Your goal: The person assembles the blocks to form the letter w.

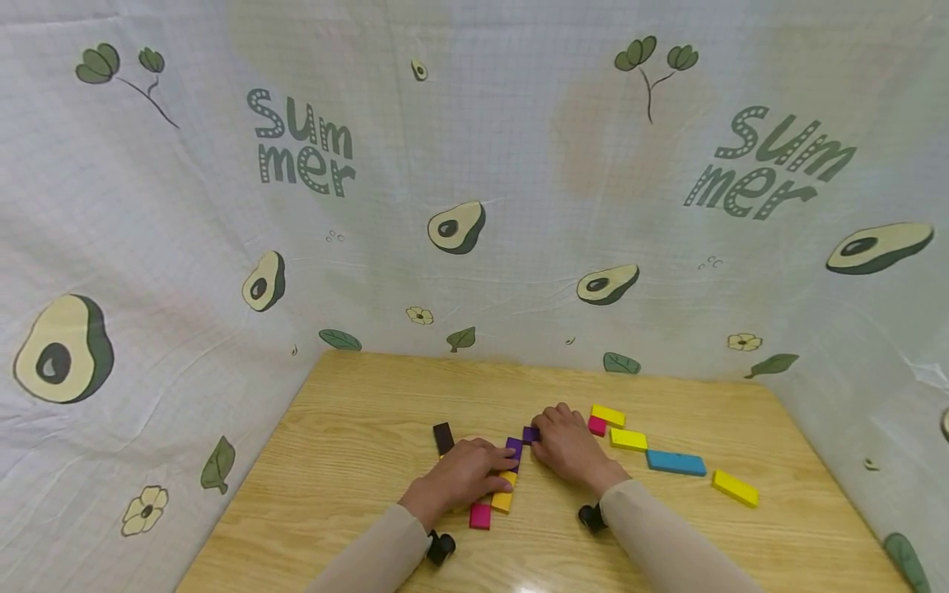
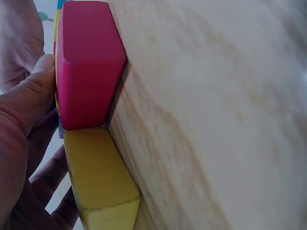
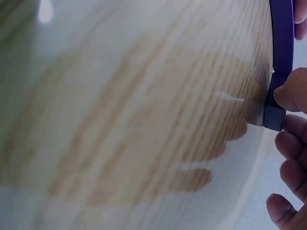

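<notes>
My left hand lies across a bent row of flat blocks. Its fingertips rest on a purple block and its thumb touches an orange-yellow block. A magenta block and a yellow block sit beside it in the left wrist view. Over to the right, my right hand pinches a small dark purple block, thumb on its near side. That small block meets the end of a longer purple block in the right wrist view. My palm partly hides blocks under the left hand.
A dark brown block stands out behind my left hand. Right of my right hand lie a magenta block, several yellow blocks, one at the back, and a long blue block. Printed cloth hangs around the wooden table.
</notes>
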Demonstrator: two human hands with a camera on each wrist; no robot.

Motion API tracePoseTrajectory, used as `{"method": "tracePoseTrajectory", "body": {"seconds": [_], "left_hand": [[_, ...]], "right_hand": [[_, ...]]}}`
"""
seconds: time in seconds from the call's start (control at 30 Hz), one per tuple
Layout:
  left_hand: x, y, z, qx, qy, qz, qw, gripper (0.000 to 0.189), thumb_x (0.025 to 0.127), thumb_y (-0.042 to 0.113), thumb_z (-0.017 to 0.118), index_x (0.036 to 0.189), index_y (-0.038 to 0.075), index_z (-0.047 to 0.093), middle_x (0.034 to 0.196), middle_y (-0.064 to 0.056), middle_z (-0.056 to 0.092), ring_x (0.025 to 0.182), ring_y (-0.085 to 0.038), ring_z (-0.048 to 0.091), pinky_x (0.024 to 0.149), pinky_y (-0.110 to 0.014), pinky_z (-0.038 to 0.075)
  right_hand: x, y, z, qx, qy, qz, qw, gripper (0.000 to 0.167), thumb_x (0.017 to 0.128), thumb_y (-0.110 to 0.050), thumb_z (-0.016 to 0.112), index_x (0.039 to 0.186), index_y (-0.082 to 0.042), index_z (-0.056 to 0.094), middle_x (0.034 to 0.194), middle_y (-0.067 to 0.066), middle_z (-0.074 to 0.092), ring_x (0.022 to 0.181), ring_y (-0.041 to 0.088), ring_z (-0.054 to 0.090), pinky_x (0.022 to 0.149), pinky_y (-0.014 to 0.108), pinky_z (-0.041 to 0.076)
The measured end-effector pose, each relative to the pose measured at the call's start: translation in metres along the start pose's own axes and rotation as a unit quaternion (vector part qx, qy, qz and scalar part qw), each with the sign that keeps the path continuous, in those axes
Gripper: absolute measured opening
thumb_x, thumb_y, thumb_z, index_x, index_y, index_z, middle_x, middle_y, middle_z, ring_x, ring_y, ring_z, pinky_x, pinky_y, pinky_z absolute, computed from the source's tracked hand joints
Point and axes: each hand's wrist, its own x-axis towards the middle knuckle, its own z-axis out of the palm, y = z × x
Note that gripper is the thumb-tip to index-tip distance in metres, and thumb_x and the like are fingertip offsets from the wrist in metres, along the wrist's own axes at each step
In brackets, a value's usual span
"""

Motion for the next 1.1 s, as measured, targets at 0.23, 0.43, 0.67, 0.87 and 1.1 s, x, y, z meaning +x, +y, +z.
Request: {"method": "tracePoseTrajectory", "body": {"seconds": [0.23, 0.43, 0.67, 0.87, 1.1], "left_hand": [[0.0000, 0.0011, -0.0010, 0.000, -0.001, -0.004, 1.0000, 0.047, 0.104, 0.047, 0.062, 0.148, 0.030, 0.064, 0.156, 0.016, 0.055, 0.141, -0.017, 0.055, 0.119, -0.042, 0.042], [0.0003, 0.0022, -0.0011, -0.002, -0.002, -0.008, 1.0000, 0.047, 0.104, 0.047, 0.063, 0.148, 0.030, 0.064, 0.155, 0.016, 0.055, 0.141, -0.017, 0.055, 0.119, -0.043, 0.042], [0.0002, 0.0029, -0.0009, -0.007, -0.003, -0.009, 0.9999, 0.047, 0.104, 0.046, 0.063, 0.148, 0.030, 0.064, 0.156, 0.016, 0.054, 0.141, -0.017, 0.054, 0.119, -0.043, 0.042], [0.0002, 0.0030, -0.0015, -0.002, -0.002, -0.004, 1.0000, 0.048, 0.104, 0.048, 0.063, 0.148, 0.030, 0.064, 0.155, 0.016, 0.054, 0.141, -0.016, 0.055, 0.119, -0.043, 0.043], [0.0001, 0.0022, 0.0004, 0.007, -0.006, -0.005, 0.9999, 0.048, 0.104, 0.048, 0.062, 0.148, 0.031, 0.063, 0.156, 0.016, 0.053, 0.141, -0.016, 0.055, 0.119, -0.043, 0.042]], "right_hand": [[-0.0001, 0.0010, -0.0006, 0.005, 0.002, -0.001, 1.0000, 0.032, 0.100, -0.029, 0.073, 0.121, -0.005, 0.071, 0.113, 0.008, 0.068, 0.106, 0.028, 0.056, 0.096, 0.047, 0.049], [-0.0004, 0.0004, -0.0011, 0.009, -0.001, 0.004, 1.0000, 0.031, 0.100, -0.028, 0.074, 0.120, -0.005, 0.071, 0.114, 0.009, 0.068, 0.106, 0.028, 0.056, 0.096, 0.048, 0.049], [-0.0016, 0.0006, -0.0020, 0.009, -0.004, 0.005, 0.9999, 0.032, 0.100, -0.029, 0.074, 0.122, -0.006, 0.071, 0.114, 0.008, 0.068, 0.106, 0.028, 0.056, 0.096, 0.047, 0.049], [-0.0029, 0.0013, -0.0018, 0.016, -0.002, 0.012, 0.9998, 0.036, 0.099, -0.031, 0.073, 0.126, -0.007, 0.070, 0.119, 0.009, 0.068, 0.108, 0.028, 0.057, 0.098, 0.049, 0.049], [-0.0058, 0.0035, -0.0027, 0.023, 0.013, 0.017, 0.9995, 0.038, 0.098, -0.032, 0.075, 0.126, -0.007, 0.070, 0.119, 0.009, 0.068, 0.109, 0.030, 0.058, 0.097, 0.048, 0.048]]}}
